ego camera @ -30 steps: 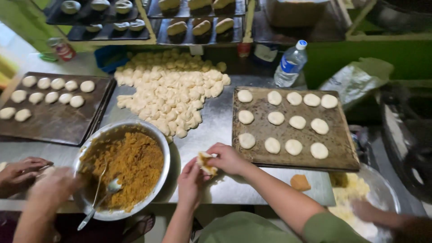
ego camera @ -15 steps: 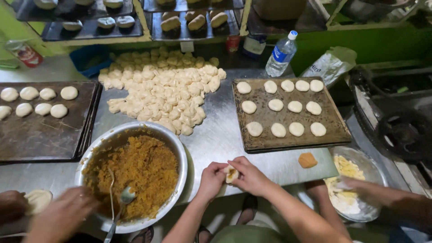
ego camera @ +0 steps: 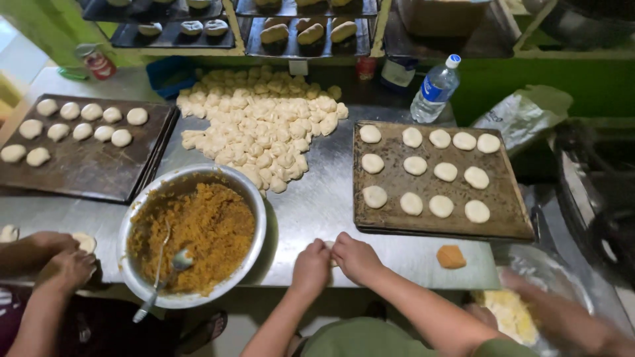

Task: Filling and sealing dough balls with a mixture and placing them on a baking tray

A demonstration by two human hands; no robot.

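My left hand (ego camera: 309, 266) and my right hand (ego camera: 357, 256) are pressed together at the near edge of the steel table (ego camera: 317, 198). They are closed over a small dough piece (ego camera: 329, 245), of which only a sliver shows. A metal bowl (ego camera: 260, 218) of brown crumbly filling with a spoon (ego camera: 173, 264) in it stands just left of my hands. Behind lies a big pile of raw dough pieces (ego camera: 264, 125). To the right, a dark baking tray (ego camera: 506, 228) carries several flat dough rounds (ego camera: 415, 165).
A second tray (ego camera: 86, 175) with dough rounds lies at the left. A co-worker's hands (ego camera: 63, 261) hold a dough disc (ego camera: 84, 242) there. Another person's hand (ego camera: 549, 311) reaches into a bowl at the right. An orange lump (ego camera: 451, 256), a water bottle (ego camera: 433, 89) and a can (ego camera: 99, 64) stand around.
My hands have come together and closed over the dough piece, which was more visible before. The co-worker's hand has left the spoon in the bowl.
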